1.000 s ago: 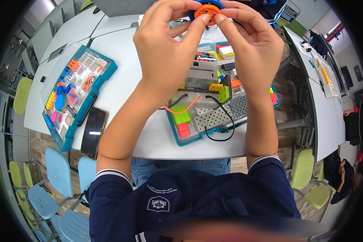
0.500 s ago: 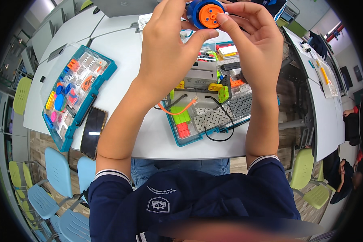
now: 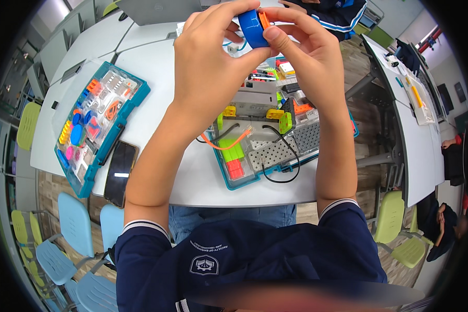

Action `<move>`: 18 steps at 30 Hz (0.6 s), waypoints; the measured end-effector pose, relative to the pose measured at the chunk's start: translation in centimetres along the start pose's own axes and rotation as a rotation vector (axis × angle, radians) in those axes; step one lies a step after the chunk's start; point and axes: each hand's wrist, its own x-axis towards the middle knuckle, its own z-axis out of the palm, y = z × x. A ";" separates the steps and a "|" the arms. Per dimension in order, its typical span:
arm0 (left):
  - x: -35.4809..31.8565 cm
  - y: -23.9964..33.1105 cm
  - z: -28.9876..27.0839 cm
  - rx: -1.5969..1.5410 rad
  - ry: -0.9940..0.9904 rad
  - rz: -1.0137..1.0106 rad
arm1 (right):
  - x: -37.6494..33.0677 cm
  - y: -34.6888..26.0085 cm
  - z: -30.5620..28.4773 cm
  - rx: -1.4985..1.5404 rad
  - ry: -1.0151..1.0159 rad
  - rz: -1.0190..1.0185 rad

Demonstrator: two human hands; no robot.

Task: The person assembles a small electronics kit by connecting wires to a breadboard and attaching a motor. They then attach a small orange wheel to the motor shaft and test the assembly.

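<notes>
Both hands are raised over the far part of the table around a blue toy wheel (image 3: 250, 29) with an orange hub (image 3: 264, 20). My left hand (image 3: 209, 56) grips the blue rim, its thumb below and fingers over the top. On the other side, my right hand (image 3: 313, 54) pinches the orange hub between thumb and fingers. The wheel is seen edge-on, with the hub sticking out to the right. Below the hands, a grey block (image 3: 256, 98) with yellow and lime-green pieces rests in a teal parts case (image 3: 247, 181).
An orange cable (image 3: 229, 146) and a black cable (image 3: 291, 165) lie across the parts case. A second teal case (image 3: 135, 99) with sorted small parts sits left, beside a dark phone (image 3: 120, 171). A laptop (image 3: 158, 10) and another person's sleeve (image 3: 343, 23) are at the far side.
The wheel has turned from showing its orange hub face to showing its blue rim edge-on. Both hands have shifted a little to the left with it.
</notes>
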 end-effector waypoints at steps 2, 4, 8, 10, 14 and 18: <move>0.1 -0.2 -0.1 0.100 0.029 0.077 | 0.0 0.3 -0.1 0.053 -0.026 0.018; 0.2 -0.4 0.0 0.011 0.044 0.043 | 0.0 0.5 0.0 0.079 -0.030 0.021; 0.1 0.0 0.3 -0.149 0.075 -0.014 | -0.2 0.5 0.6 0.013 -0.008 -0.012; 0.1 0.3 0.2 -0.102 0.070 0.009 | -0.3 0.1 0.8 -0.047 0.000 -0.020; 0.0 1.1 -0.2 -0.106 0.056 -0.009 | -0.7 -1.1 0.6 -0.341 -0.035 -0.118; -0.3 1.8 -0.6 -0.105 0.049 -0.029 | -1.0 -1.9 0.8 -0.461 -0.020 -0.198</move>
